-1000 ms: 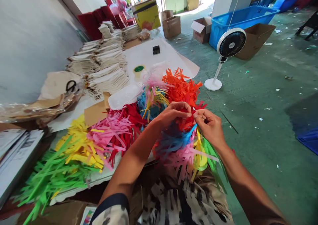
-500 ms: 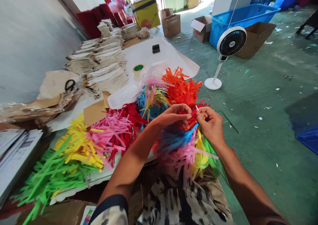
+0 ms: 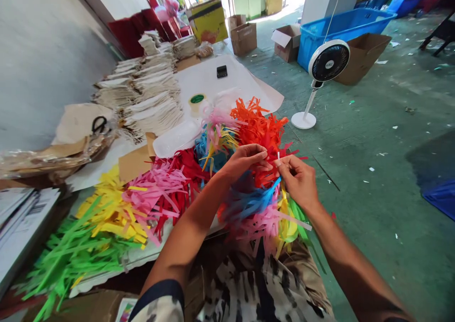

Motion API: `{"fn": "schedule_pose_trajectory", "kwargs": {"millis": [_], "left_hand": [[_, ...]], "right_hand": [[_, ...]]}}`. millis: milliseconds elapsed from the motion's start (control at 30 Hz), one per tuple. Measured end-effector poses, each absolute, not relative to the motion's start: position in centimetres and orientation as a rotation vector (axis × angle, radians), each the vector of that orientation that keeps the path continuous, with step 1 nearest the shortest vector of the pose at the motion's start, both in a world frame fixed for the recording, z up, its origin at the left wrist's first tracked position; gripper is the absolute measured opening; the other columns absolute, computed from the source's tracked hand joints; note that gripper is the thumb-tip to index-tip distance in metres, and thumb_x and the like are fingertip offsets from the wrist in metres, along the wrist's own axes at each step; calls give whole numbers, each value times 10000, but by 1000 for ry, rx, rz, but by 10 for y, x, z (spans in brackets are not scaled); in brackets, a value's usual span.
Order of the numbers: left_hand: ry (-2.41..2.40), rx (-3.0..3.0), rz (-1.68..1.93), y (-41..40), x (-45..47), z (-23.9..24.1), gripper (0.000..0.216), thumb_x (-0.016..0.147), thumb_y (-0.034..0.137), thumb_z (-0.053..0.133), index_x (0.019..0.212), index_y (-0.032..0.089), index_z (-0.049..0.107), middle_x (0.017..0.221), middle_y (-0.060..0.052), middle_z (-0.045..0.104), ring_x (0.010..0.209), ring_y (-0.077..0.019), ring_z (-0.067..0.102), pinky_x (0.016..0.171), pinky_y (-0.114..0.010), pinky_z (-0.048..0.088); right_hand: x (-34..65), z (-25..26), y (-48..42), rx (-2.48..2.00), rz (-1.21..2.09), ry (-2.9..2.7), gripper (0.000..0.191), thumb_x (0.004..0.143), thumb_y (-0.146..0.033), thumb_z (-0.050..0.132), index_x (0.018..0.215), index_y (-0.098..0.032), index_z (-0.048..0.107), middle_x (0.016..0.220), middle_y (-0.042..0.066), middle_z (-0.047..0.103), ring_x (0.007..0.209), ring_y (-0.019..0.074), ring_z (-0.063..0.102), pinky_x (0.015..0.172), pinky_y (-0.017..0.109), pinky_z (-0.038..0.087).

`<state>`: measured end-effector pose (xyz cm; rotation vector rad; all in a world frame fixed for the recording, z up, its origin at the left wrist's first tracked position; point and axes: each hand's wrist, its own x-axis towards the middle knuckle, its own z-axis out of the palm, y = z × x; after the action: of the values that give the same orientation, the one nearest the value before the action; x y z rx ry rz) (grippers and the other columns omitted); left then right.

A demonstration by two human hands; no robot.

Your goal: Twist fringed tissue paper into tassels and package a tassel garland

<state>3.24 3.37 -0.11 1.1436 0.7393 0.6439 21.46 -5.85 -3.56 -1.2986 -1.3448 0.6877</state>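
My right hand (image 3: 300, 176) pinches a thin white strip (image 3: 278, 156), whose tip sticks up above the thumb and forefinger. Close by on its left, my left hand (image 3: 249, 160) has thumb and fingers pressed together; whatever they hold is hidden or too small to make out. Under both hands hang bunches of cut paper strips: a blue tassel (image 3: 254, 201), a pink tassel (image 3: 261, 225), a yellow tassel (image 3: 285, 218) and a green tassel (image 3: 300, 214). Behind the fingers lies a pile of orange-red tassels (image 3: 258, 125).
Yellow tassels (image 3: 112, 213), pink tassels (image 3: 156, 177) and green strips (image 3: 71, 255) cover the table's near left. Farther back are stacked white bundles (image 3: 156, 109), a tape roll (image 3: 197, 103) and black scissors (image 3: 99, 124). A white fan (image 3: 329, 64) stands to the right.
Both hands have shifted slightly left with the small shift of the whole view. My left fingertips have drawn closer together and a little away from the white strip.
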Motion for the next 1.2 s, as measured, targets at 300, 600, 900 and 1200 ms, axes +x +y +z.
{"fn": "schedule_pose_trajectory", "kwargs": {"millis": [300, 600, 900, 1200], "left_hand": [[684, 1247, 598, 31, 37, 3, 470, 729, 494, 939, 901, 144, 676, 762, -33, 751, 715, -156, 754, 715, -254, 595], [659, 1503, 720, 34, 42, 2, 476, 788, 556, 883, 845, 145, 647, 689, 29, 653, 559, -70, 598, 559, -200, 450], [639, 1584, 795, 25, 44, 14, 481, 912, 622, 737, 877, 143, 733, 772, -33, 721, 607, -104, 631, 609, -242, 486], [661, 1589, 846, 20, 48, 6, 415, 888, 562, 779, 891, 162, 669, 792, -34, 744, 701, -156, 736, 688, -262, 539]], "right_hand": [[218, -37, -52, -1284, 805, -1431, 395, 1015, -540, 643, 785, -222, 681, 656, -14, 654, 561, 135, 494, 554, 294, 329], [220, -40, -52, -1306, 806, -1423, 397, 1022, -523, 629, 764, -221, 643, 636, -22, 631, 558, 132, 485, 562, 286, 337], [219, -38, -51, -1298, 815, -1404, 419, 1007, -591, 635, 811, -223, 676, 659, -14, 652, 567, 139, 510, 548, 284, 342], [217, -33, -54, -1288, 811, -1378, 437, 993, -599, 653, 778, -218, 668, 651, -10, 639, 566, 134, 493, 546, 289, 326]]}}
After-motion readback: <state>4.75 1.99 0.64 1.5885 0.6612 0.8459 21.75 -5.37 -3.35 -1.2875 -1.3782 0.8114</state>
